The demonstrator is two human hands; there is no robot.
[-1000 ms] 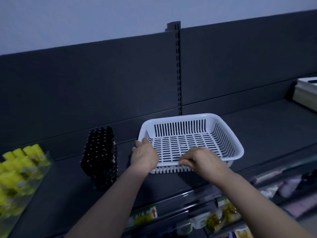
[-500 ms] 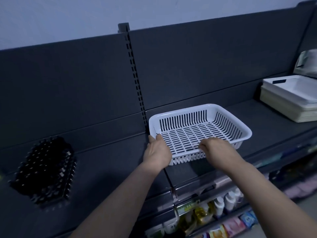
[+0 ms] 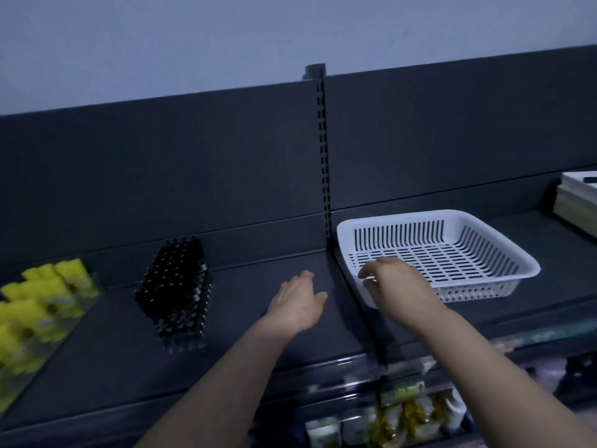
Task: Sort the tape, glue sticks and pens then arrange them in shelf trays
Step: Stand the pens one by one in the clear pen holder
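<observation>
An empty white slotted tray (image 3: 452,250) rests on the dark top shelf (image 3: 226,318), just right of the slotted shelf upright (image 3: 324,156). My right hand (image 3: 395,284) is at the tray's near left corner, its fingers curled over the rim. To the left of the tray, apart from it, my left hand (image 3: 298,302) hovers over the bare shelf with fingers spread and nothing in it. I see no tape, glue sticks or pens that I can identify.
A black lattice holder (image 3: 176,286) stands on the shelf left of my hands. A clear bin of yellow items (image 3: 42,305) sits at the far left. Stacked pale trays (image 3: 578,202) sit at the far right. Bottles and packets (image 3: 403,415) fill the shelf below.
My left hand has let go of the tray and moved left over the shelf. The tray now rests right of the upright. The view has swung back left.
</observation>
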